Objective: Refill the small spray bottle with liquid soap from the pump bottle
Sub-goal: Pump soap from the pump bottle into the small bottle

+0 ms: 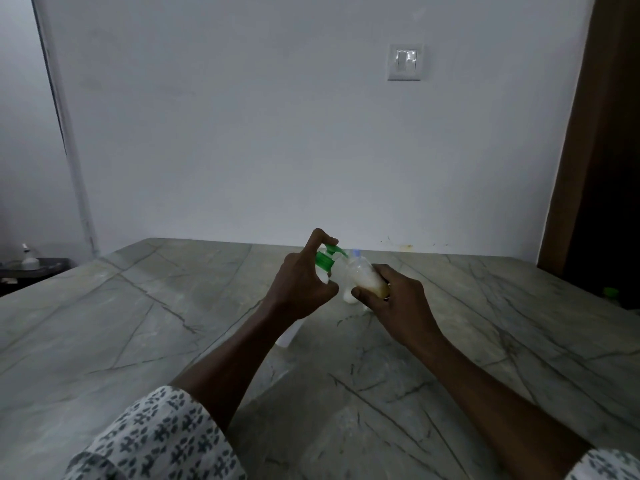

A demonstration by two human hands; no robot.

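Note:
My left hand (301, 289) grips the pump bottle (327, 263), a white bottle with a green pump head, with the forefinger curled over the top of the pump. Most of its body is hidden behind the hand. My right hand (398, 299) holds the small clear spray bottle (365, 278) tilted toward the pump's nozzle, its open mouth close to the green spout. Pale yellowish liquid sits in the lower part of the small bottle. Both bottles are held just above the grey marble table (173, 323).
A small white object (289, 336) lies on the table under my left forearm, partly hidden. A white wall with a switch plate (405, 62) stands behind the table. A dark side counter with a white bottle (27, 258) is at far left; a brown door frame (588, 168) at right.

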